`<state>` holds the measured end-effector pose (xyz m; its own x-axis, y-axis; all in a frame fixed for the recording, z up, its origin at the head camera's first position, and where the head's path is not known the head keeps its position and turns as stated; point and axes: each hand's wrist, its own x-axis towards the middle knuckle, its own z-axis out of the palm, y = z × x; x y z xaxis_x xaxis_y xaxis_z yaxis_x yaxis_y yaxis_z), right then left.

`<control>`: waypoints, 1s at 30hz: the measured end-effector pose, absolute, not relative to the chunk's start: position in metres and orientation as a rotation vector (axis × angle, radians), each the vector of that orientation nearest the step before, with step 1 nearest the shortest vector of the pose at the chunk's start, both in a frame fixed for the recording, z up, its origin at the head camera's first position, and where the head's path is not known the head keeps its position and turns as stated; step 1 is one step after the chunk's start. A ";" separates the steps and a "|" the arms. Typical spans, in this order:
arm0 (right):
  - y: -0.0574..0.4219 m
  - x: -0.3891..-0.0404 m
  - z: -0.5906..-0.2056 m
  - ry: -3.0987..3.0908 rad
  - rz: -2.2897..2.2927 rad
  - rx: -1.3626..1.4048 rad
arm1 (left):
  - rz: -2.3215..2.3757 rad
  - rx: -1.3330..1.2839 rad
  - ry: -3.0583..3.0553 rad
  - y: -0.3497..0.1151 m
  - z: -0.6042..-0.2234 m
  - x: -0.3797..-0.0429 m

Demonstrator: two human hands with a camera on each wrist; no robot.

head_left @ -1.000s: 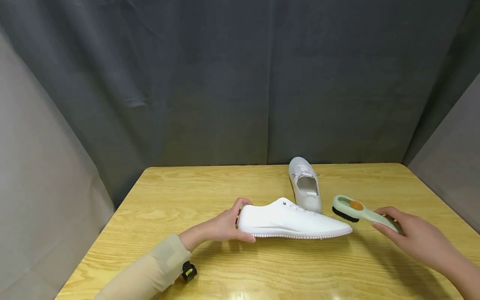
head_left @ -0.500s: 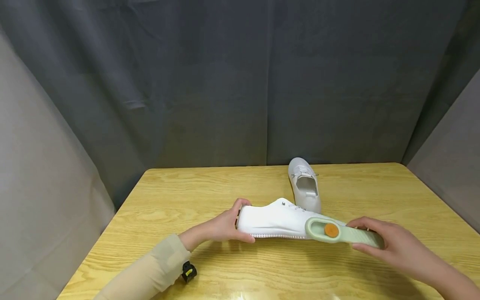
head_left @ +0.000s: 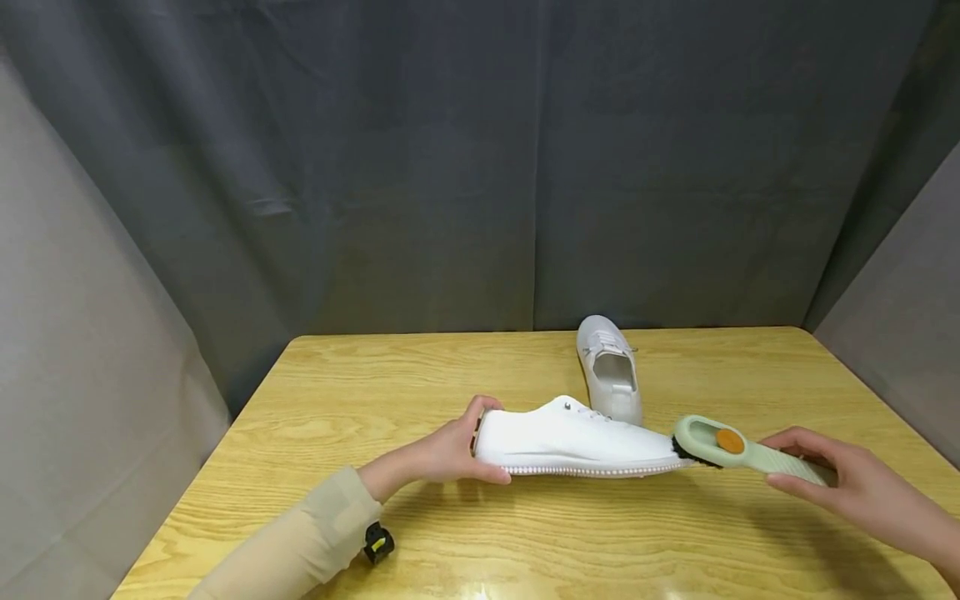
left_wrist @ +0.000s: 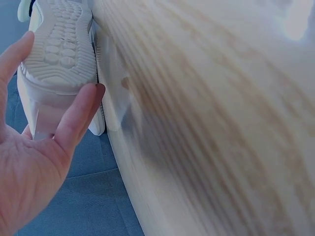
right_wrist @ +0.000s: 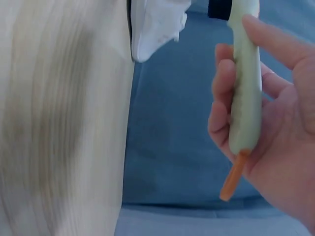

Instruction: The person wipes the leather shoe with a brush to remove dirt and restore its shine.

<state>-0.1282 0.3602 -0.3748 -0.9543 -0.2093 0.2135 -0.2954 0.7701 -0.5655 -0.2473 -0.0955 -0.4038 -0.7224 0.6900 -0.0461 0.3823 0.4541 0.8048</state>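
My left hand (head_left: 452, 450) grips a white lace-up shoe (head_left: 570, 442) by its heel, holding it sideways above the table with the toe toward the right. In the left wrist view the patterned sole (left_wrist: 61, 44) shows, thumb and fingers around the heel. My right hand (head_left: 847, 483) holds a pale green shoe brush (head_left: 787, 463) by its handle. The brush has an orange button (head_left: 730, 441), and its black bristles (head_left: 693, 454) meet the shoe's toe. In the right wrist view, fingers curl round the brush handle (right_wrist: 246, 98), which ends in an orange loop (right_wrist: 233, 177).
A second white shoe (head_left: 611, 375) stands on the wooden table (head_left: 390, 375) behind the held one, toe toward the back. Dark grey curtain (head_left: 420, 167) hangs behind the table, with pale cloth (head_left: 82, 350) at the left side. A small black device (head_left: 378, 542) sits by the left sleeve.
The brush first moved left over the side of the held shoe's front, then back right to the toe tip, bristles tilting into view. The left hand and its shoe stay nearly still.
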 end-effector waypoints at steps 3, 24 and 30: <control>0.366 -0.131 -0.374 -2.816 0.786 0.354 | 1.149 0.900 2.350 -0.096 -0.405 -0.247; 0.312 -0.155 -0.357 -2.721 0.750 0.494 | 1.185 0.881 2.422 -0.113 -0.410 -0.248; 0.304 -0.160 -0.355 -2.711 0.779 0.511 | 1.179 0.857 2.429 -0.124 -0.409 -0.250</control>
